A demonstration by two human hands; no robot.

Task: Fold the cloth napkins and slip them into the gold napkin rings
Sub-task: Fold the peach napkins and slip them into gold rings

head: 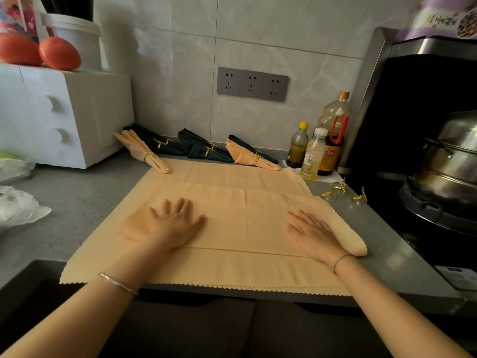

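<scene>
We had the left hand and right hand flat, fingers spread, holding nothing, on the peach scallop-edged cloth napkin; its fold ran crosswise beneath both palms, seemingly doubled rightward.

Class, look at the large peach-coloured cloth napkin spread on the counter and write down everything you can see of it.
The large peach-coloured cloth napkin lies on the grey counter, partly folded: a layer is turned over the middle, leaving a straight crease line nearer the person. Its near edge is zigzag-cut and reaches the counter's front edge. The fabric looks thin, matte and smooth. The right end is rolled or bunched up. The left hand and the right hand press flat on it, palms down. Its far edge runs close to the ringed, folded napkins.
</scene>
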